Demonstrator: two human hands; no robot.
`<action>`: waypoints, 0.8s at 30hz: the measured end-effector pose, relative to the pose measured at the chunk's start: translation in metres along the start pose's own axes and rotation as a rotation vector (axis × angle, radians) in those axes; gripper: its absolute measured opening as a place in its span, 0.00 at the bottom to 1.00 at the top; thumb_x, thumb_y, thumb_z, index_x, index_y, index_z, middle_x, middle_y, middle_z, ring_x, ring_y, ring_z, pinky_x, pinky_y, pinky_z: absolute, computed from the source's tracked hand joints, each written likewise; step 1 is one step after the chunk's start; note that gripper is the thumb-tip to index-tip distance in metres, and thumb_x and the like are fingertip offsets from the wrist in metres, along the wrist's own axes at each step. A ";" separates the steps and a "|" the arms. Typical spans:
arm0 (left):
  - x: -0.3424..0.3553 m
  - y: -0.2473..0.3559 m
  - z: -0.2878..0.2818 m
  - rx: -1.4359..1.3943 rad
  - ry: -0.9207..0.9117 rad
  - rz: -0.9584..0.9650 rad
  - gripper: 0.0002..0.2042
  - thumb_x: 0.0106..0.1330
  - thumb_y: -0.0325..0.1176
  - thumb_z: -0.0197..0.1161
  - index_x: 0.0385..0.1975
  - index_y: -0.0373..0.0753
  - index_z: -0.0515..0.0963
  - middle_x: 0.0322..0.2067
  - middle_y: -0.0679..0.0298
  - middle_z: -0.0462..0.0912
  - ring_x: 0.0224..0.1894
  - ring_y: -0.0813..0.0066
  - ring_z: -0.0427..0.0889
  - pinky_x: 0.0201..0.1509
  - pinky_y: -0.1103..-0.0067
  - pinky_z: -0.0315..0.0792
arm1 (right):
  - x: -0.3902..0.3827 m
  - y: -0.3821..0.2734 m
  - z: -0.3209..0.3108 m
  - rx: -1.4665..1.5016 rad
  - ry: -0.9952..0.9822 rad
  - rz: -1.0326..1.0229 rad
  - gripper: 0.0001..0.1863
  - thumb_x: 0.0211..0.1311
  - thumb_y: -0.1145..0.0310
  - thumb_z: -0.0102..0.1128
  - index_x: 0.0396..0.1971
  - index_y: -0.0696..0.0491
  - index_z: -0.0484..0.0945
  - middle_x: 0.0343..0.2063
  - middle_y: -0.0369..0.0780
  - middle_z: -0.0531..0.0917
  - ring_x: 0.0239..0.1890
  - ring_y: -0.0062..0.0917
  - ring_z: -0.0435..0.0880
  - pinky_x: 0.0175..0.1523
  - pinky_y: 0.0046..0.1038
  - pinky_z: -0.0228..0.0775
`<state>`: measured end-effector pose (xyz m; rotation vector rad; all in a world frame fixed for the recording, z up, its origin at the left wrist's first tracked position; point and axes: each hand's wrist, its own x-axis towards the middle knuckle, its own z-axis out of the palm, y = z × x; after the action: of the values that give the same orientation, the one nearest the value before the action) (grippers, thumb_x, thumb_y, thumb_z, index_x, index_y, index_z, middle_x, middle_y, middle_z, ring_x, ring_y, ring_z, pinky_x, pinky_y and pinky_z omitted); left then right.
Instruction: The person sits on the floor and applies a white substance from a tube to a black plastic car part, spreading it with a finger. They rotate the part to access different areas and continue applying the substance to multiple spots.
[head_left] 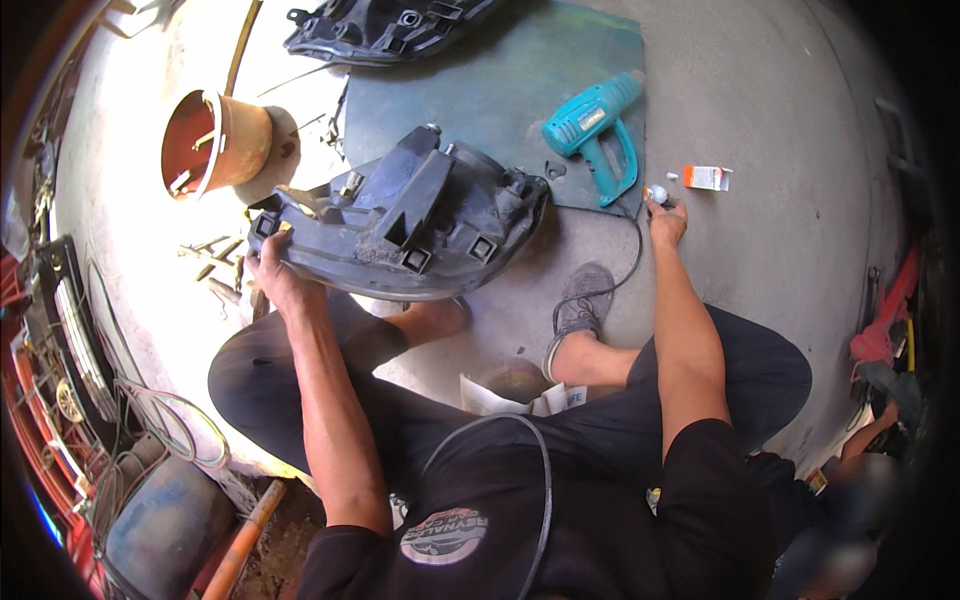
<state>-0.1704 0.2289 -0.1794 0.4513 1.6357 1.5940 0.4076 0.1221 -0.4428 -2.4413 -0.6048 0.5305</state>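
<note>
Left hand on a headlight housing, right hand on a small white piece

Both forearms reach forward past the bent knees, the left one angled inward, the right almost straight up. The left hand (278, 275) is clamped on the left end of a black headlight housing (400, 225), which sits tilted in front of the left shin, its back showing. Well apart from it, the right hand (670, 218) pinches a small white piece (657, 194) between the fingertips.

A blue rounded tank (165, 530) lies at the lower left; its inside is hidden. Ahead, an orange-white box (706, 178) lies near the right hand, its contents not visible. Farther left, a brownish bucket (240, 145) leans toward the left, with light-coloured sticks inside.

A cable (638, 245) crosses the right shoe (590, 290) and runs to a teal heat gun (590, 125), lying on a greenish board (420, 110) just beyond the housing. At the far edge is a second black housing (390, 30).
</note>
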 end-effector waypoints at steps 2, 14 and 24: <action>-0.005 0.004 0.004 0.004 0.003 -0.017 0.21 0.60 0.26 0.65 0.53 0.34 0.68 0.46 0.52 0.78 0.47 0.56 0.85 0.52 0.60 0.84 | 0.000 0.001 -0.005 0.067 -0.029 0.023 0.20 0.54 0.72 0.78 0.47 0.60 0.83 0.32 0.42 0.89 0.29 0.26 0.87 0.32 0.29 0.78; -0.023 0.024 0.006 -0.015 -0.007 -0.100 0.26 0.58 0.21 0.65 0.58 0.34 0.67 0.46 0.55 0.79 0.48 0.62 0.83 0.55 0.65 0.79 | -0.104 -0.157 -0.063 0.168 -0.027 -0.182 0.12 0.65 0.70 0.65 0.43 0.62 0.86 0.34 0.47 0.90 0.35 0.33 0.89 0.46 0.34 0.79; -0.018 0.035 -0.002 0.100 -0.052 -0.249 0.29 0.57 0.17 0.60 0.62 0.36 0.67 0.45 0.56 0.81 0.44 0.64 0.85 0.45 0.66 0.85 | -0.209 -0.210 -0.006 0.337 -0.756 0.359 0.40 0.71 0.43 0.64 0.69 0.59 0.68 0.59 0.50 0.79 0.52 0.40 0.85 0.49 0.44 0.81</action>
<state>-0.1699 0.2195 -0.1410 0.3232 1.6660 1.3117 0.1758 0.1656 -0.2622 -1.9815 -0.3088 1.5962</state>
